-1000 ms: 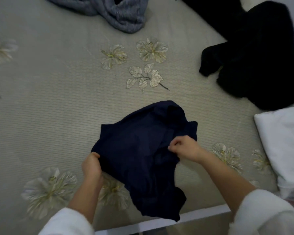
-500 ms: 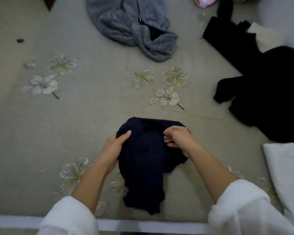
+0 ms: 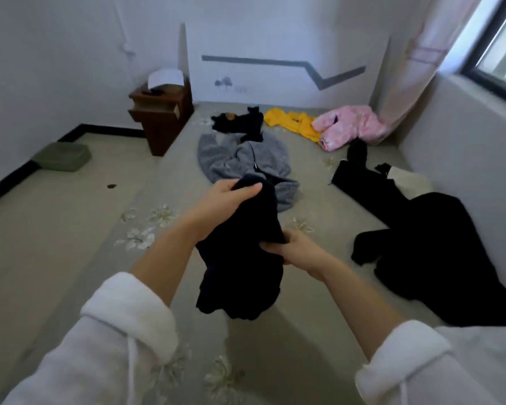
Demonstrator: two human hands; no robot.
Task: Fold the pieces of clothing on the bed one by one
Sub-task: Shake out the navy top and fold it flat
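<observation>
A dark navy garment [image 3: 240,264] hangs bunched in the air above the bed [image 3: 79,258]. My left hand [image 3: 225,200] grips its top end, thumb over the cloth. My right hand [image 3: 300,252] pinches its right side lower down. Unfolded clothes lie further up the bed: a grey hoodie [image 3: 240,159], a small black piece [image 3: 240,124], a yellow garment [image 3: 292,124], a pink fleece [image 3: 348,127], black trousers [image 3: 371,188] and a large black garment [image 3: 438,258] at the right.
A brown nightstand [image 3: 161,112] stands left of the bed head, with a green basin [image 3: 62,156] on the floor. A wall and window ledge [image 3: 465,135] run along the bed's right side. A white cloth [image 3: 406,179] lies by the trousers.
The navy garment lay on the bed under both hands; now both hands have lifted it up off the bed. The view has tilted up to show the room.
</observation>
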